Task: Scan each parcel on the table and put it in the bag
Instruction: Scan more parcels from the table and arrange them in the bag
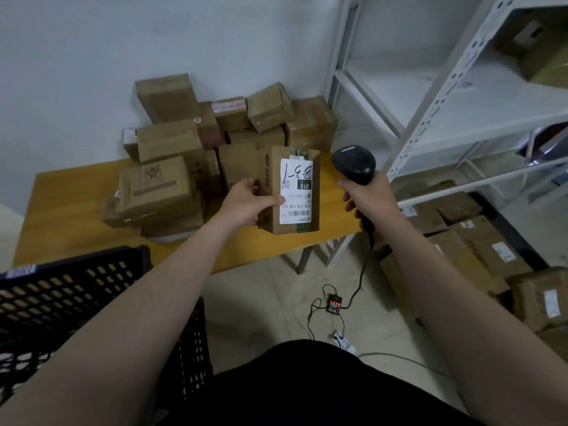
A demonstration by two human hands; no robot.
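Cardboard parcel (pixel 289 192) stands upright in left hand (pixel 246 204), label facing camera.

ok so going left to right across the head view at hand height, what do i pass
box pile → left hand → parcel → scanner in the right hand → shelf
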